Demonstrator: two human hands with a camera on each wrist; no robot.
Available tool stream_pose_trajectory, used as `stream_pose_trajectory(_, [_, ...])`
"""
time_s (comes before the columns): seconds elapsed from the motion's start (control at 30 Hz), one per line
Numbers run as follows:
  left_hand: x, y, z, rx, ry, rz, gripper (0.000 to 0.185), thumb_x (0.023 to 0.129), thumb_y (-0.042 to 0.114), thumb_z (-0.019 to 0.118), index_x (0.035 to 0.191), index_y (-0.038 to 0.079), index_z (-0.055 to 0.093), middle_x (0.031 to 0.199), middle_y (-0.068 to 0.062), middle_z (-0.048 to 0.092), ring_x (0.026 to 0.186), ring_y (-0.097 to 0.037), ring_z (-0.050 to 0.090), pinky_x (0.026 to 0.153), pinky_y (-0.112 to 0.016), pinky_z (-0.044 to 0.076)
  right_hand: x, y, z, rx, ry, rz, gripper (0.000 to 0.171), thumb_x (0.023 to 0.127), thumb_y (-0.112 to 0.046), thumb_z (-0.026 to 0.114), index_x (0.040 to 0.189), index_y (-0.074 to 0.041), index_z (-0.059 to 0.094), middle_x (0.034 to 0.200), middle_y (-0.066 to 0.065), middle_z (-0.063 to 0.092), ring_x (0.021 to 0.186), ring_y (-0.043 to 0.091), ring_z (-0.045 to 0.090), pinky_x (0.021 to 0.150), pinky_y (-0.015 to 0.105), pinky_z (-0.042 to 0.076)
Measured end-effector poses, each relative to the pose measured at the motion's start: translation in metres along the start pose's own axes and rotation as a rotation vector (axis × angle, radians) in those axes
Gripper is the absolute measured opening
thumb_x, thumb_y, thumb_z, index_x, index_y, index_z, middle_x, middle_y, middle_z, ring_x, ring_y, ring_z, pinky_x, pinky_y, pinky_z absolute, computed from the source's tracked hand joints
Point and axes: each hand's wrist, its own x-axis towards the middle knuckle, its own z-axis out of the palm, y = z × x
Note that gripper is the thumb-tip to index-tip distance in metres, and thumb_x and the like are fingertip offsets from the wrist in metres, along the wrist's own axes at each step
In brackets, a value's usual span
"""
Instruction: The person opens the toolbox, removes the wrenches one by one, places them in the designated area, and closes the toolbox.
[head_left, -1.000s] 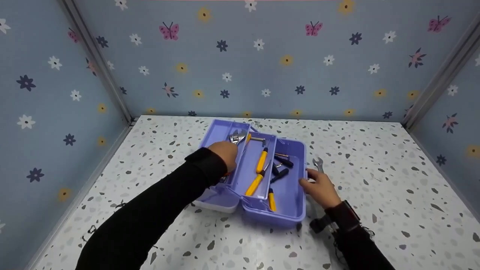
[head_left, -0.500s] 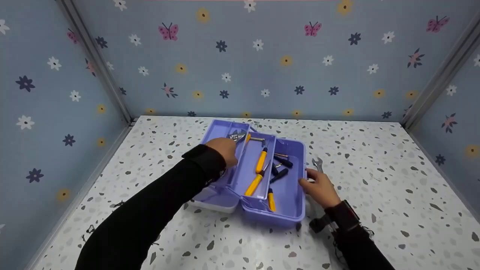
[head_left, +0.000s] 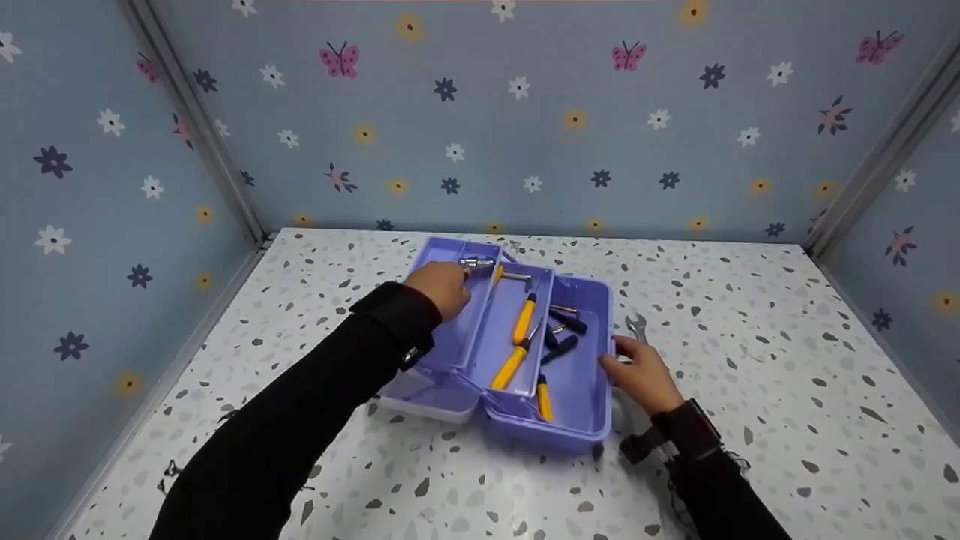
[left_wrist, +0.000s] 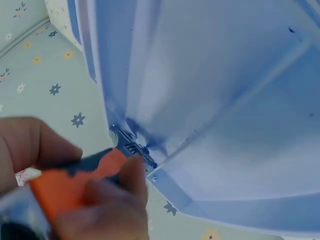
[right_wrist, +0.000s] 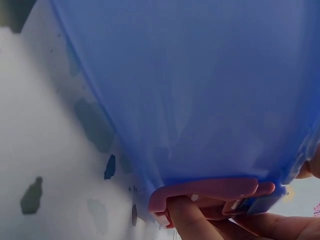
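Observation:
My left hand (head_left: 441, 289) grips the adjustable wrench (head_left: 478, 263) over the left tray of a purple toolbox (head_left: 547, 433). In the left wrist view, the fingers and thumb pinch the wrench's orange and black handle (left_wrist: 65, 192); its metal head points toward the tray's far corner. Whether the wrench touches the tray I cannot tell. My right hand (head_left: 646, 375) holds the toolbox's right side. The right wrist view has its fingers curled under a pink latch (right_wrist: 215, 190) on the purple wall, with a fingertip at the edge.
Yellow-handled screwdrivers (head_left: 523, 319) and a small hammer-like tool (head_left: 516, 277) lie in the middle tray. Several black-handled tools (head_left: 560, 349) are in the deep right compartment. A wrench (head_left: 636, 327) lies on the speckled table (head_left: 750, 360) right of the box.
My left hand has moved away from me and slightly left with the adjustable wrench, whose head has turned and shifted slightly toward the back. The right hand and toolbox have stayed put.

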Motion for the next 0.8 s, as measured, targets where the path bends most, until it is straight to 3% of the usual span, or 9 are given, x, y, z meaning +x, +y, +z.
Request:
stream_pose_trajectory(0.1, [0.000,-0.001,0.000,-0.012,-0.011,-0.012,0.028,0.098,0.009,0.045,0.109,-0.004,0.066,0.103,-0.018,0.067,0.071,-0.020,0.048,0.064,-0.028,0.040,0.001,0.000,0.000,-0.002,-0.003,0.012,0.048,0.093,-0.010,0.057,0.137,0.008,0.050,0.133,0.030,0.055,0.085,0.011,0.065,0.070,0.021,0.056])
stream_pose_trajectory(0.23, [-0.001,-0.006,-0.002,-0.085,-0.046,-0.049,0.026,0.098,0.010,0.044,0.109,-0.004,0.063,0.088,-0.009,0.057,0.064,-0.016,0.044,0.058,-0.025,0.035,0.001,-0.001,-0.002,-0.011,0.002,0.028,0.050,0.094,-0.013,0.057,0.139,0.008,0.047,0.135,0.030,0.054,0.094,0.014,0.065,0.073,0.021,0.057])
stream_pose_trajectory(0.33, [-0.004,-0.010,-0.005,-0.163,-0.042,-0.064,0.026,0.098,0.011,0.042,0.108,-0.004,0.060,0.082,-0.006,0.050,0.061,-0.015,0.042,0.056,-0.024,0.035,-0.001,-0.005,-0.006,0.003,0.018,0.033,0.054,0.096,-0.015,0.056,0.143,0.008,0.042,0.138,0.031,0.051,0.109,0.025,0.063,0.082,0.026,0.058])
stream_pose_trajectory(0.47, [-0.014,-0.011,-0.005,-0.237,0.051,-0.019,0.031,0.099,0.012,0.039,0.117,-0.007,0.056,0.088,-0.011,0.052,0.065,-0.018,0.045,0.059,-0.028,0.040,-0.006,-0.015,-0.013,0.015,0.077,0.017,0.057,0.098,-0.016,0.056,0.146,0.007,0.036,0.143,0.029,0.047,0.127,0.038,0.053,0.100,0.039,0.051])
stream_pose_trajectory(0.67, [-0.033,0.000,0.016,-0.304,0.217,0.090,0.048,0.102,0.013,0.039,0.144,-0.009,0.038,0.118,-0.026,0.052,0.086,-0.027,0.053,0.078,-0.038,0.049,-0.016,-0.033,-0.014,0.096,0.145,-0.055,0.062,0.099,-0.021,0.057,0.150,0.004,0.031,0.156,0.022,0.033,0.146,0.034,0.030,0.120,0.041,0.028])
stream_pose_trajectory(0.8, [-0.044,0.009,0.044,-0.329,0.306,0.201,0.052,0.102,0.013,0.043,0.149,-0.007,0.031,0.113,-0.022,0.051,0.075,-0.022,0.050,0.066,-0.032,0.048,-0.024,-0.042,-0.002,0.140,0.135,-0.117,0.057,0.100,-0.020,0.057,0.148,0.002,0.036,0.155,0.019,0.036,0.146,0.030,0.031,0.118,0.038,0.030])
